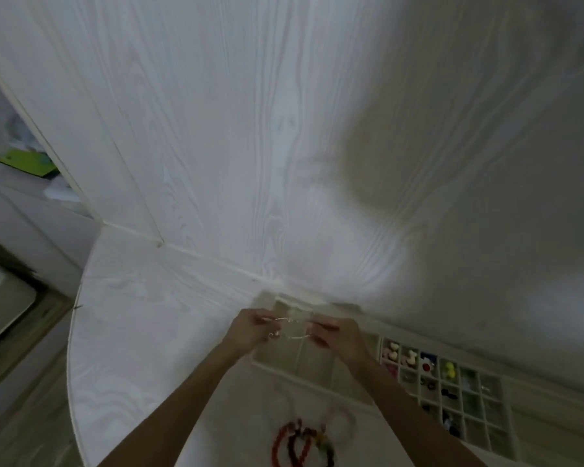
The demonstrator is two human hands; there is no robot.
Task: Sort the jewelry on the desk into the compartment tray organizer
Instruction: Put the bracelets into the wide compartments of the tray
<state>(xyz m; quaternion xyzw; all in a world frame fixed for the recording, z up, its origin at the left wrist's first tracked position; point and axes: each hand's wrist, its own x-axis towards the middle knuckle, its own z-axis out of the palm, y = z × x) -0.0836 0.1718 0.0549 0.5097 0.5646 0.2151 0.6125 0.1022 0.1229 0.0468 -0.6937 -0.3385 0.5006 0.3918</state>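
A thin gold chain (pixel 289 328) hangs stretched between both hands above the far left compartments of the cream compartment tray (pixel 321 374). My left hand (pixel 248 328) pinches its left end and my right hand (pixel 338 333) pinches its right end. Red and dark beaded bracelets (pixel 297 443) lie on the white desk (pixel 142 332) near me, beside pale bracelets (pixel 338 417) that are hard to make out. The tray's small right-hand cells (pixel 449 392) hold several small colourful pieces.
A white wood-grain wall (pixel 284 129) rises right behind the tray. The desk's curved edge (pixel 73 348) falls away at the left to the floor. A shelf at the far left holds a green item (pixel 27 161).
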